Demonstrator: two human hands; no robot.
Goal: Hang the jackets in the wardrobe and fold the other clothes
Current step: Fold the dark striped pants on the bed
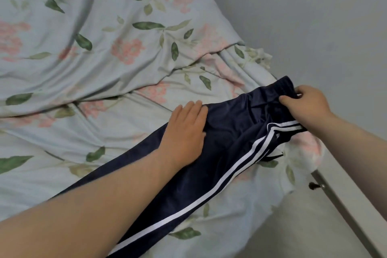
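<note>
Trousers: square them up before the fold

Navy trousers (209,163) lie slantwise across the floral bedcover (83,48), running from the lower left of the frame to the right of centre. The left hand (184,130) rests flat on them, fingers straight. The right hand (303,104) pinches the waistband (278,88) at centre right. The next move is probably to pull the waistband taut while the flat palm anchors the cloth, then line up the white stripes (230,169). A forearm hides the lower legs, so I cannot tell whether they lie evenly.
</note>
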